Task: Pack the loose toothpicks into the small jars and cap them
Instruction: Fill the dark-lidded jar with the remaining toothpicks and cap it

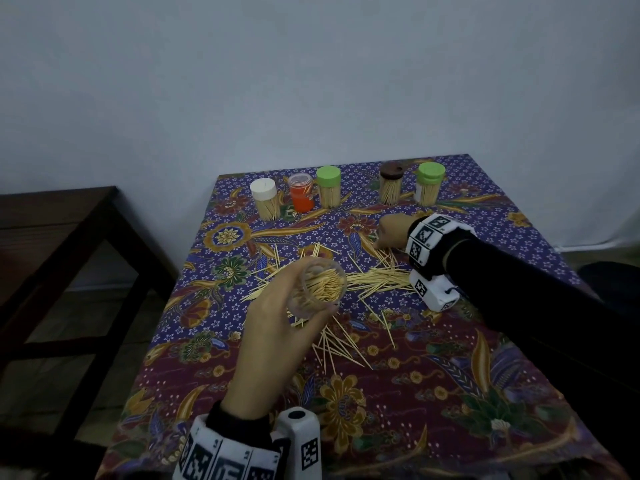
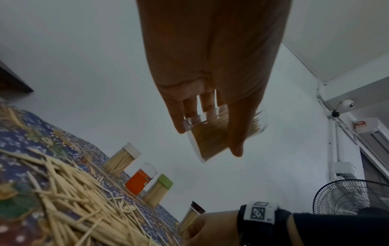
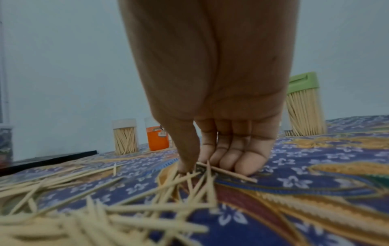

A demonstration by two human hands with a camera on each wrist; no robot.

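Toothpicks [image 1: 374, 278] mid-table, R hand [image 3: 212, 126] pinching some, L hand [image 1: 277, 317] gripping uncapped jar [image 1: 320, 289] above.

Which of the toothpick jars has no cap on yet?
The clear jar held in the left hand, open-mouthed and full; the five jars along the table's far edge all wear lids.

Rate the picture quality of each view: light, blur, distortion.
Head view: dim, bluish light, the capped jars sharp enough, edges bent by the wide lens. Left wrist view: the left hand is dark against the pale wall, the clear jar it holds smeared. Right wrist view: the nearest loose toothpicks are out of focus, the right hand fairly sharp.
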